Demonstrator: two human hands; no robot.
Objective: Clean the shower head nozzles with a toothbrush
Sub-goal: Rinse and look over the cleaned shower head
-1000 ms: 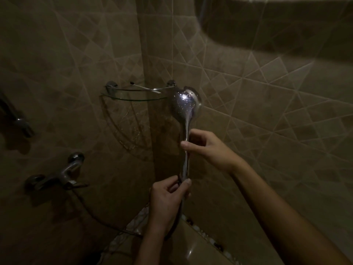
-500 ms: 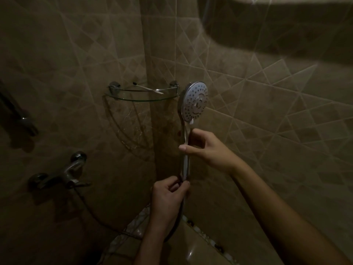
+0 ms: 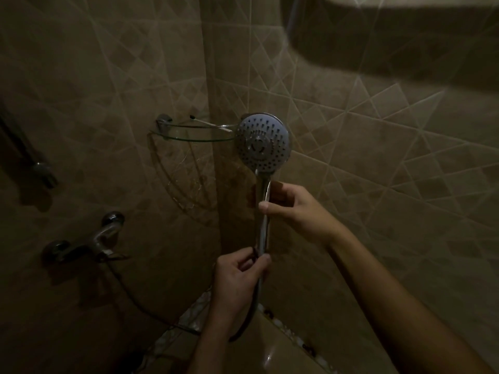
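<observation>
Dim tiled shower corner. Shower head held upright at centre, nozzle face turned toward the camera, dark nozzle holes visible in rings round a chrome hub. Right hand wraps the chrome handle just below the head, thumb across the front, fingers curled behind. Left hand pinches the handle's bottom end where the hose joins, thumb + forefinger closed on it, other fingers folded. Hose loops down, then runs left to the wall tap, low on the left wall. Glass corner shelf sits just left of the head, far side; a thin pale stick-like item lies on it, poss. the toothbrush, too dark to tell.
</observation>
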